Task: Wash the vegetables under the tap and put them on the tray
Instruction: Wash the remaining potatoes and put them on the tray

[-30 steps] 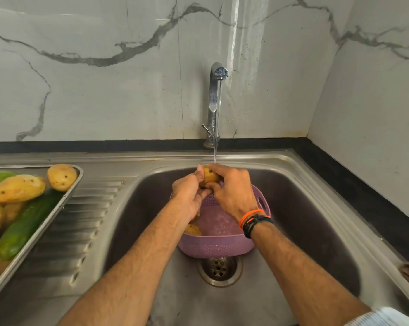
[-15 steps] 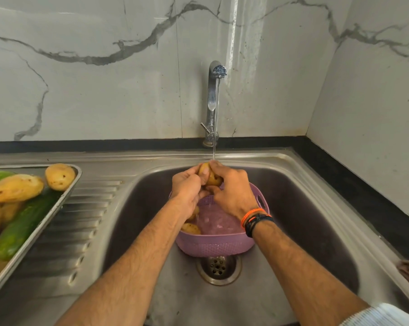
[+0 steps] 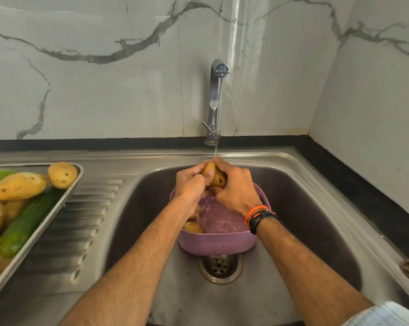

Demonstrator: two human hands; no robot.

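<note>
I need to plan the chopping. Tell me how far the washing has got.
Done: several potatoes and a cucumber already lie on the steel tray. In hand: the left hand and right hand hold one potato under the running tap. Left: at least two potatoes sit in the purple basket.

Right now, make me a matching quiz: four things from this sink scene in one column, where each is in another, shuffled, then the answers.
1. cucumber
2. basket
3. tap
4. held potato

A. between both hands, under the water
B. on the tray
C. in the sink, over the drain
D. against the marble wall

Pairs: 1-B, 2-C, 3-D, 4-A
</note>
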